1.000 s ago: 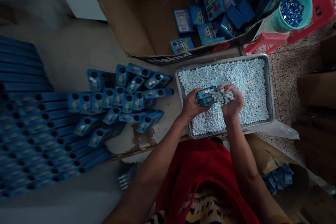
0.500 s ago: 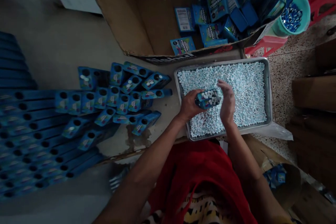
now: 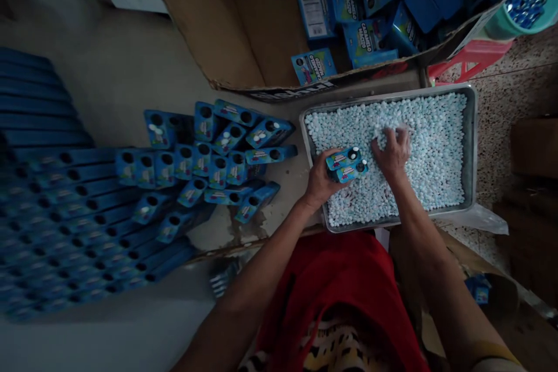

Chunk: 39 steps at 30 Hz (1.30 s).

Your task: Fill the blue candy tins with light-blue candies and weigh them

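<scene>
Left hand (image 3: 321, 181): closed around a pair of blue boxes (image 3: 339, 160), side by side with their tops up; a firm but light squeeze seems right, since the boxes could buckle or slide against each other.
Holes (image 3: 361, 166): one toward the right end of each top, a little white showing at both; best held level and facing up, or what is inside could spill.
Right hand (image 3: 394, 157): fingers spread and bent, tips down in the pellets (image 3: 429, 168); whether it grips any I cannot tell, as the tips are blurred and partly buried. Drawing the fingers together into a cup would likely hold more than this spread.
Tray (image 3: 470, 145): the pellets cover it, under and around the right hand; working above it seems wise, so strays drop back in.
Pair to right hand: near but apart, the pair just to its left, over the tray's left part, holes turned toward that hand.
Bench (image 3: 288, 186): a cluster of boxes (image 3: 217, 171) stands on it, to the left of the left hand and apart from it.
</scene>
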Motion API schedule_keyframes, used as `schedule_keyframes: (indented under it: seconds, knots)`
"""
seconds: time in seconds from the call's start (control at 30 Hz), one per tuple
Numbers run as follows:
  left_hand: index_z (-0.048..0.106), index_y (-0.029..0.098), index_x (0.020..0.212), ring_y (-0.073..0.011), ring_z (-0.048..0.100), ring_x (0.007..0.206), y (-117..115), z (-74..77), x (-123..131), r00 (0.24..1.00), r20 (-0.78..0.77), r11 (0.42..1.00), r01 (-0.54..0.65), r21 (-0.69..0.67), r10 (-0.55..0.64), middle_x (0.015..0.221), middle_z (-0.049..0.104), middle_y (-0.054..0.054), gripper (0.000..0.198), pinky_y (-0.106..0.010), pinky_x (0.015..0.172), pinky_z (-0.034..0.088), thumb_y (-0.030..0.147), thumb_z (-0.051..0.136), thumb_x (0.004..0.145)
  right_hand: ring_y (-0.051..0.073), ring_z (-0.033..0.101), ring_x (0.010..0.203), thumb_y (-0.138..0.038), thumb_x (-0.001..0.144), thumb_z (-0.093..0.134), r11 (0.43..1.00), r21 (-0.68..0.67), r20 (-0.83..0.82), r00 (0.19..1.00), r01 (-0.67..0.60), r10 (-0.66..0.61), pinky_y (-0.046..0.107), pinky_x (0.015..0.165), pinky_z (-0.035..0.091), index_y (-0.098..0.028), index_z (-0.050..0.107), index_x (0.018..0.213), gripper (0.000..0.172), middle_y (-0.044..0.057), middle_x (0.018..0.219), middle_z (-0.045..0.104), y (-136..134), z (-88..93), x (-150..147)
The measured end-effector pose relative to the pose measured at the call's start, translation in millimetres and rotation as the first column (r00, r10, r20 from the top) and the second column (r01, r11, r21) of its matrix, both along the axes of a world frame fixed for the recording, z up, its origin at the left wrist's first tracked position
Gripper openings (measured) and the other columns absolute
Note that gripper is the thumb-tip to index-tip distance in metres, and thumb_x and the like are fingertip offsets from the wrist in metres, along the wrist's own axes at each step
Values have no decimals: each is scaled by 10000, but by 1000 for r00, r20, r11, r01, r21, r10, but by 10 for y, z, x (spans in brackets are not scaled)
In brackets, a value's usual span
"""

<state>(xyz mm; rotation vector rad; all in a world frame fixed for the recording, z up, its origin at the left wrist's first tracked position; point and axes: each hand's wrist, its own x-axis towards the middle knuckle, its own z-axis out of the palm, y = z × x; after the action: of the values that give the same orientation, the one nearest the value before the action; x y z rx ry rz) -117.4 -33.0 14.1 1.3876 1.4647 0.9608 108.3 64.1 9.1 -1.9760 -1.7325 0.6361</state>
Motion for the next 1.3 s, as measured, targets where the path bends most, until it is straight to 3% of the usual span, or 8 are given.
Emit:
schedule_keyframes:
  seconds: [0.13,0.3,0.4,0.57,0.8,1.03,1.2,1.3]
  knots:
    - [606,238,1376,-312,745,1244,-143,24,89,999,45,999,24,-47,-22,1354,747,-124,785,-480,1077,620,489,966,725,250,664,1043,-412,744,829,975,-159,-350,914,156,-203,380,959,586,-245,728,909,255,48,1017,731,-174,37,20]
    - [633,256,1330,-275,792,1093,-136,65,117,1000,4,998,-11,-55,11,1246,793,-76,777,-417,979,653,362,1000,653,131,550,613,-553,747,800,827,-556,-787,271,78,-554,234,513,458,-236,658,831,358,-28,739,662,-223,378,44]
    - [642,249,1312,-272,801,1050,-60,128,86,997,-79,999,24,-36,-26,1200,804,-62,790,-392,968,651,357,1012,622,163,624,678,-628,844,703,882,-470,-881,69,-24,-468,297,602,555,-248,648,803,386,16,806,696,-343,729,-56]
    - [601,239,1319,-297,790,1113,-9,159,60,995,-98,1000,18,-23,-21,1248,780,-90,810,-404,973,644,403,1005,637,282,718,995,-662,934,556,978,-205,-936,283,48,-210,486,1002,595,-272,636,718,452,72,873,707,-519,1070,-412]
    - [540,277,1398,-294,799,1043,-30,210,39,991,-135,995,-11,-97,-3,1223,769,-54,863,-387,880,655,283,966,648,262,687,1049,-626,1009,542,995,45,-853,522,94,-11,457,1109,538,-282,755,817,448,58,962,724,-379,980,-893]
    - [560,258,1414,-330,725,1292,-141,306,-2,990,-124,997,57,-45,-63,1393,710,-112,789,-465,1120,600,384,957,744,265,588,1463,-487,1048,594,990,-23,-785,615,-141,69,494,1307,380,-327,812,1183,302,26,1474,709,-615,959,-504]
    - [471,287,1538,-382,611,1447,-122,310,-94,990,22,986,138,-92,-137,1519,614,-153,1150,-552,1245,516,500,1073,582,228,718,1068,-271,918,657,969,-193,-711,702,-153,-31,443,1071,558,-313,811,1205,329,23,1278,809,-790,731,-133]
    - [352,303,1643,-400,496,1566,-99,319,-155,971,122,968,219,-120,-204,1658,493,-170,1131,-597,1324,427,493,983,723,165,657,839,-187,876,631,926,-190,-728,680,-325,89,355,883,580,-315,781,1302,470,18,1325,793,-621,646,-123]
